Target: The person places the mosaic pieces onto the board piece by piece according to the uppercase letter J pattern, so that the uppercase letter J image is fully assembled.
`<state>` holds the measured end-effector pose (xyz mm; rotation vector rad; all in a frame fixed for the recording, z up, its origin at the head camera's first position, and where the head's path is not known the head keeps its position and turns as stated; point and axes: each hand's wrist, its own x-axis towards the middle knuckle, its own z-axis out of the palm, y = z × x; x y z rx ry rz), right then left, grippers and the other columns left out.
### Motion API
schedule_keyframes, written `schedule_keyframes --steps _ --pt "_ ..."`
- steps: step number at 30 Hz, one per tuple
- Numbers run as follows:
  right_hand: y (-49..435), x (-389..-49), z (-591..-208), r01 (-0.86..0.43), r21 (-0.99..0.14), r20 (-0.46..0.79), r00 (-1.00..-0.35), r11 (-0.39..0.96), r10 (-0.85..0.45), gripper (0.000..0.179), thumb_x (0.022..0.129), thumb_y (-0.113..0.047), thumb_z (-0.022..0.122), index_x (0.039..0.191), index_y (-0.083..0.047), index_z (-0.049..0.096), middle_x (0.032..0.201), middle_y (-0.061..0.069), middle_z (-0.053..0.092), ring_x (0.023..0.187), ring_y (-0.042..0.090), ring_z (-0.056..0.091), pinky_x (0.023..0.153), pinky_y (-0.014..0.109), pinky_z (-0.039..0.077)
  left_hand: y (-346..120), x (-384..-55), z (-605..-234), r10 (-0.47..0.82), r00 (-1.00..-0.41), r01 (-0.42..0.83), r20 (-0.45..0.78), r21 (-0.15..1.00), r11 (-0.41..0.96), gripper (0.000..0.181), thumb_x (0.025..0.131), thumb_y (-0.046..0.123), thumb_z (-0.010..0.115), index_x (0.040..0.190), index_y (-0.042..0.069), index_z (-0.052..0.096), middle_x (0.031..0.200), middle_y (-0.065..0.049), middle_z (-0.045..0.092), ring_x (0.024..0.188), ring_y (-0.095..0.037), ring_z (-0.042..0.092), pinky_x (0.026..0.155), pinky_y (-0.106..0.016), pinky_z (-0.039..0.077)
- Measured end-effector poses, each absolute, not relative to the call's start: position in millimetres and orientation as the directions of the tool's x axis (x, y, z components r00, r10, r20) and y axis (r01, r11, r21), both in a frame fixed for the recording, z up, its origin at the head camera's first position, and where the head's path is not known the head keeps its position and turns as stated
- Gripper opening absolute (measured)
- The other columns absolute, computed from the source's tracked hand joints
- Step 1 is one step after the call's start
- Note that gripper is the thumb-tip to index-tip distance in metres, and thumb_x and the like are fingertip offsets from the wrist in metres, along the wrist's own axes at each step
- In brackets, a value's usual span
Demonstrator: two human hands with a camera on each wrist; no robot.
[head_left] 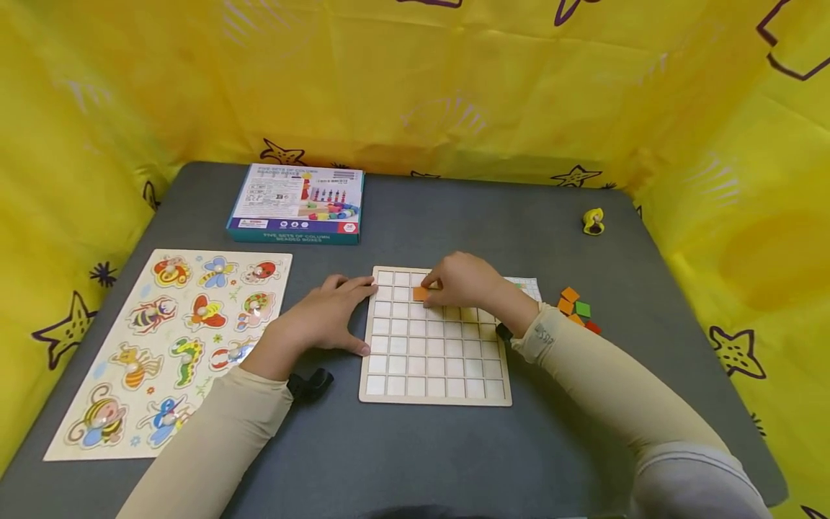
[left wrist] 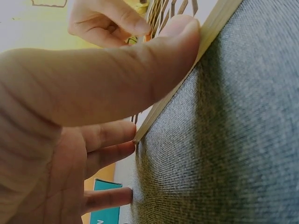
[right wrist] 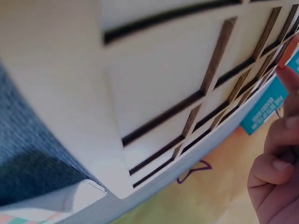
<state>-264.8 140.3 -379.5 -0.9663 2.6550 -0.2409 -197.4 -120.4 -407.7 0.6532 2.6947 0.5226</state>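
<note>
A wooden grid board (head_left: 436, 400) with pale square cells lies on the grey table. Between the thumb and fingers of my right hand (head_left: 467, 281) an orange square tile (head_left: 419, 294) is pinched, over a cell in the board's upper rows. The same orange tile (right wrist: 288, 52) shows at the right edge of the right wrist view. My left hand (head_left: 324, 318) has its fingers spread and touches the board's left edge. In the left wrist view, the left thumb (left wrist: 154, 65) rests at the wooden rim.
Several orange, green and red tiles (head_left: 570, 294) lie right of the board. A patterned card (head_left: 530, 288) is partly hidden behind the right arm. On the left are an insect puzzle board (head_left: 220, 285) and a boxed toy set (head_left: 295, 204). A small yellow figure (head_left: 593, 221) stands back right.
</note>
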Motion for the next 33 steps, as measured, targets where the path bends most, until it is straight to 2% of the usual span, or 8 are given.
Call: schedule_keyframes --steps 7,11,13,17,21,25,30,33 --pt "145 -260 -372 -0.592 -0.185 -0.254 -0.742 0.785 -0.62 0.024 0.09 -0.035 0.071 0.109 -0.022 0.078 0.101 -0.005 0.073 0.086 0.015 0.066 0.071 0.034 0.053 -108 -203 -406 0.508 -0.833 0.384 -0.22 0.431 0.817 0.107 0.064 0.053 0.088 0.152 0.018 0.038 0.159 0.001 0.025 0.139 -0.034 0.022 0.104 -0.06 0.031" --pt "148 -257 -368 -0.585 -0.117 -0.275 -0.757 0.802 -0.593 0.026 0.09 -0.034 0.07 0.112 -0.022 0.077 0.106 -0.005 0.072 0.092 0.018 0.066 0.071 0.036 0.054 -103 -206 -408 0.541 -0.819 0.417 -0.192 0.447 0.791 0.107 0.065 0.055 0.086 0.153 0.017 0.037 0.159 0.0 0.024 0.138 -0.034 0.022 0.103 -0.06 0.031" --pt "146 -258 -367 -0.597 -0.126 -0.27 -0.748 0.792 -0.606 0.027 0.091 -0.035 0.069 0.115 -0.022 0.076 0.103 -0.005 0.073 0.086 0.016 0.066 0.069 0.034 0.053 -107 -205 -408 0.539 -0.823 0.422 -0.182 0.441 0.793 0.107 0.065 0.054 0.087 0.153 0.016 0.037 0.159 -0.001 0.025 0.138 -0.035 0.023 0.103 -0.06 0.032" --pt "152 -261 -367 -0.577 -0.259 -0.249 -0.735 0.775 -0.631 0.032 0.093 -0.035 0.067 0.121 -0.02 0.072 0.081 -0.005 0.069 0.064 0.012 0.057 0.059 0.03 0.046 -120 -202 -411 0.52 -0.835 0.406 -0.181 0.434 0.804 0.107 0.065 0.049 0.089 0.152 0.013 0.038 0.158 -0.005 0.027 0.137 -0.038 0.023 0.101 -0.063 0.031" --pt "196 -265 -358 -0.51 -0.33 -0.221 -0.776 0.794 -0.59 0.031 0.093 -0.029 0.068 0.121 -0.017 0.071 0.07 -0.004 0.064 0.054 0.012 0.049 0.056 0.031 0.042 -127 -199 -412 0.532 -0.83 0.414 -0.168 0.455 0.789 0.105 0.066 0.049 0.088 0.151 0.011 0.039 0.157 -0.008 0.029 0.136 -0.039 0.023 0.1 -0.065 0.03" --pt "268 -269 -344 -0.398 -0.315 -0.253 -0.84 0.861 -0.481 0.024 0.091 -0.017 0.068 0.115 -0.014 0.074 0.076 0.001 0.067 0.056 0.016 0.052 0.06 0.036 0.044 -128 -199 -413 0.531 -0.831 0.413 -0.166 0.456 0.789 0.105 0.066 0.048 0.088 0.151 0.011 0.038 0.157 -0.008 0.028 0.136 -0.039 0.023 0.101 -0.065 0.03" --pt "355 -263 -346 -0.25 -0.256 -0.319 -0.89 0.934 -0.325 0.016 0.088 -0.021 0.074 0.102 -0.015 0.078 0.09 0.0 0.072 0.078 0.019 0.061 0.073 0.041 0.049 -127 -198 -411 0.519 -0.835 0.401 -0.182 0.445 0.801 0.105 0.066 0.046 0.089 0.151 0.011 0.038 0.157 -0.009 0.028 0.136 -0.039 0.023 0.101 -0.065 0.03" --pt "388 -254 -350 -0.199 -0.235 -0.339 -0.901 0.951 -0.272 0.019 0.085 -0.026 0.078 0.101 -0.016 0.079 0.096 0.001 0.073 0.09 0.023 0.064 0.08 0.046 0.049 -126 -197 -410 0.524 -0.834 0.405 -0.175 0.451 0.795 0.104 0.067 0.045 0.089 0.151 0.011 0.038 0.158 -0.008 0.027 0.136 -0.04 0.023 0.1 -0.065 0.03"
